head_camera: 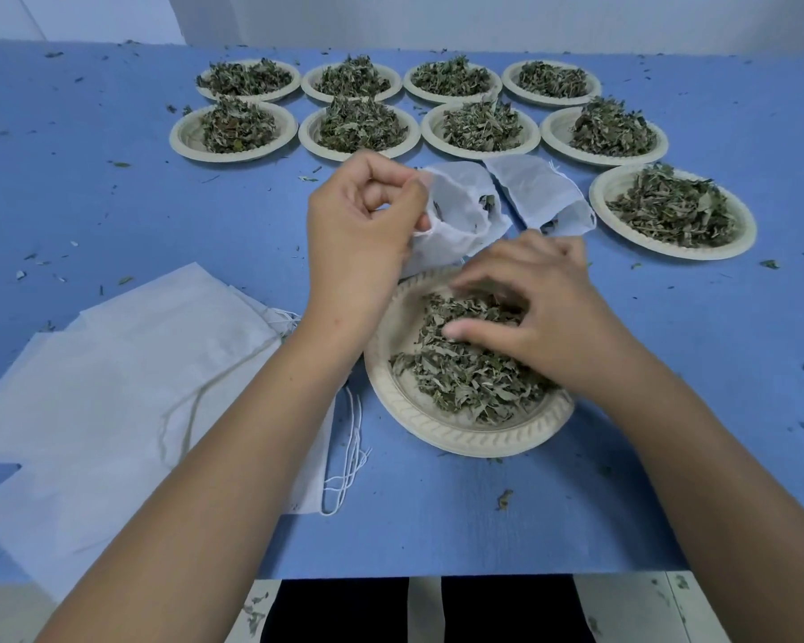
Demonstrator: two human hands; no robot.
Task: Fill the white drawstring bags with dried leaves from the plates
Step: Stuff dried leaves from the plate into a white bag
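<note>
My left hand (358,225) pinches the rim of the white drawstring bag (460,211), holding its mouth open just behind the near plate (460,438). My right hand (530,313) has bent fingers in the dried leaves (465,378); whether it grips some, I cannot tell. I think it is better to take small bunches, with the mouth held wide.

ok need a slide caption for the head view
Left hand holds a white drawstring bag open while the right hand reaches into dried leaves on the nearest plate
</note>
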